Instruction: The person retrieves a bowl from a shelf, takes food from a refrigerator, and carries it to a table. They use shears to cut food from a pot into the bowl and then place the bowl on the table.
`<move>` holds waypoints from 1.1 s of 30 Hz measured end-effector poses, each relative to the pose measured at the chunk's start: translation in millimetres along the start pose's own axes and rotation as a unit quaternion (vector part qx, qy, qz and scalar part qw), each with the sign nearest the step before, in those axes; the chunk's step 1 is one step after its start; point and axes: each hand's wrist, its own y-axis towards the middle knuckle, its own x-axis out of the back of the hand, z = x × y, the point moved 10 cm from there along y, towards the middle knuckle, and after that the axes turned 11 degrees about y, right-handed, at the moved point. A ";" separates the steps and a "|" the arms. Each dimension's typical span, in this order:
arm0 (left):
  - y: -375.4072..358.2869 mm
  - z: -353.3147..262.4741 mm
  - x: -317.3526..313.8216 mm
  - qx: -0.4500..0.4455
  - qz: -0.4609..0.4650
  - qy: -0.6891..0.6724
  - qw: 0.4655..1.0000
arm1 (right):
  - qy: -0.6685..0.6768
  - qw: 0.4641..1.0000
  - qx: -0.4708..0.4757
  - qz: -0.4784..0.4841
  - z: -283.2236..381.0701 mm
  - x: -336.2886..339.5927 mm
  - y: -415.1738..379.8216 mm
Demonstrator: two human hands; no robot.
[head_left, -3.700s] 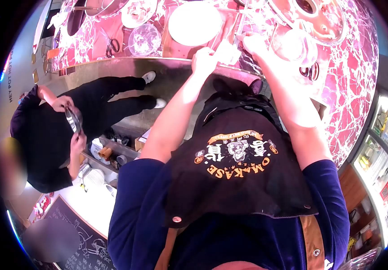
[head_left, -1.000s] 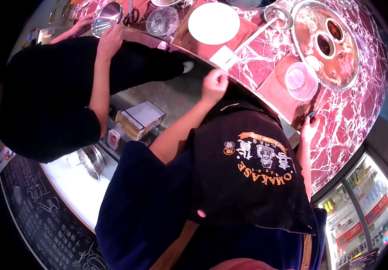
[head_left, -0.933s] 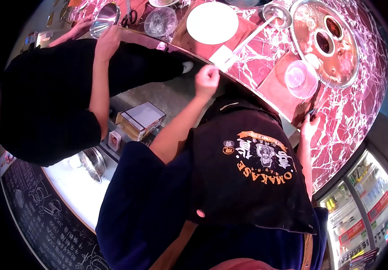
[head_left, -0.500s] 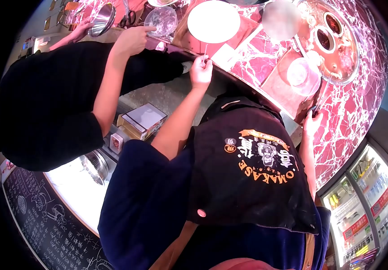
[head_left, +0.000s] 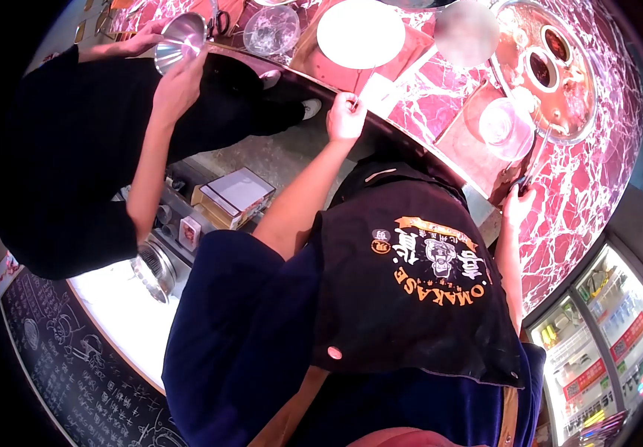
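My left hand (head_left: 346,119) is closed at the table edge, below a white round plate (head_left: 361,33); a thin stick, only faintly visible, is pinched in its fingers. My right hand (head_left: 518,203) grips the dark handles of a pair of scissors (head_left: 536,160), whose blades point away towards a large round tray (head_left: 592,112). On that tray stand two cups of dark sauce (head_left: 540,68) among pieces of food. Close to the scissors, a clear plastic bowl (head_left: 502,128) sits on a reddish board (head_left: 459,141).
To my left a co-worker in black holds a shiny metal bowl (head_left: 178,41) in both hands. Another clear bowl (head_left: 271,31) and black-handled scissors (head_left: 221,22) lie on the marbled table (head_left: 571,201). A cardboard box (head_left: 233,195) is lower left; a glass-door fridge (head_left: 601,320) stands at right.
My left hand has shifted slightly right and turned, so the stick shows less. The co-worker's pointing hand has drawn back from the clear bowl to the metal bowl. My right hand stays nearly still.
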 end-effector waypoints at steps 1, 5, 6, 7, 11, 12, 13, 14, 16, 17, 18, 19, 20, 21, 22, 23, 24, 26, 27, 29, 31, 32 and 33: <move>0.1 5.2 -2.8 0.001 -0.001 -0.001 1.000 | -0.004 1.000 -0.002 -0.002 -0.2 0.2 -0.2; -5.1 10.7 -8.8 -0.018 0.010 -0.031 0.999 | -0.026 1.000 -0.002 -0.006 0.3 1.6 -1.3; -8.3 10.8 -8.3 -0.016 0.016 -0.054 0.998 | -0.026 1.000 -0.002 -0.006 0.4 1.1 -1.3; -12.7 8.7 -3.6 -0.016 0.016 -0.054 0.998 | -0.020 1.000 -0.006 -0.004 -4.1 0.7 -0.2; -31.4 20.8 10.3 -0.014 0.008 -0.134 0.991 | -0.016 1.000 -0.003 -0.009 -12.7 1.2 2.3; -35.7 28.7 8.3 -0.007 0.020 -0.175 0.984 | -0.015 1.000 -0.004 -0.009 -14.0 0.7 2.0; -41.9 27.8 12.8 -0.017 0.022 -0.158 0.987 | -0.004 1.000 -0.019 -0.011 -17.1 -0.1 2.4; -48.8 27.4 19.8 -0.017 0.022 -0.157 0.987 | 0.005 0.999 -0.034 -0.012 -22.3 0.4 2.6; -63.5 23.3 21.4 -0.031 0.089 -0.083 0.992 | 0.025 0.998 -0.056 -0.006 -24.0 -1.4 1.4; -71.2 20.4 23.6 -0.039 0.112 -0.053 0.992 | 0.010 0.999 -0.038 -0.012 -15.5 -0.7 0.0; -76.2 20.7 25.9 -0.038 0.112 -0.051 0.992 | -0.006 1.000 -0.020 -0.018 -7.0 -0.1 -1.9; -82.0 15.3 22.7 -0.057 0.137 -0.050 0.988 | -0.006 1.000 -0.021 -0.016 -5.3 -0.5 -2.6; -87.5 9.6 18.7 -0.075 0.161 -0.050 0.983 | -0.023 1.000 -0.012 -0.016 -1.4 -0.5 -2.7; -92.1 5.6 13.8 -0.084 0.182 -0.045 0.979 | -0.041 0.999 -0.004 -0.015 1.9 -0.3 -2.6; -93.0 2.3 11.8 -0.081 0.181 -0.045 0.979 | -0.041 0.999 -0.003 -0.012 -2.0 -0.3 -1.5; -96.2 -6.7 6.0 -0.106 0.197 -0.043 0.974 | -0.021 1.000 -0.011 -0.008 -7.6 -0.7 -0.4; -99.7 -15.8 0.5 -0.131 0.213 -0.041 0.967 | 0.000 1.000 -0.020 -0.004 -13.2 -1.2 -0.1; -99.9 -28.4 -3.8 -0.136 0.214 -0.055 0.966 | 0.001 1.000 -0.016 -0.002 -8.7 -0.8 -2.0; -98.2 -38.6 -3.6 -0.169 0.198 -0.063 0.964 | 0.002 1.000 -0.012 -0.003 -5.3 -0.9 -1.7; -97.9 -49.9 -7.9 -0.180 0.197 -0.073 0.961 | -0.006 1.000 -0.015 0.002 -7.6 -0.5 -0.8; -98.0 -58.5 -14.6 -0.185 0.206 -0.068 0.958 | -0.027 1.000 -0.009 0.007 -8.3 -0.9 0.2; -99.0 -61.7 -17.5 -0.188 0.216 -0.066 0.956 | -0.027 1.000 -0.010 0.008 -9.4 -1.4 -0.1; -98.8 -61.5 -21.9 -0.180 0.233 -0.057 0.954 | -0.023 1.000 -0.006 0.005 -9.7 -0.6 -0.2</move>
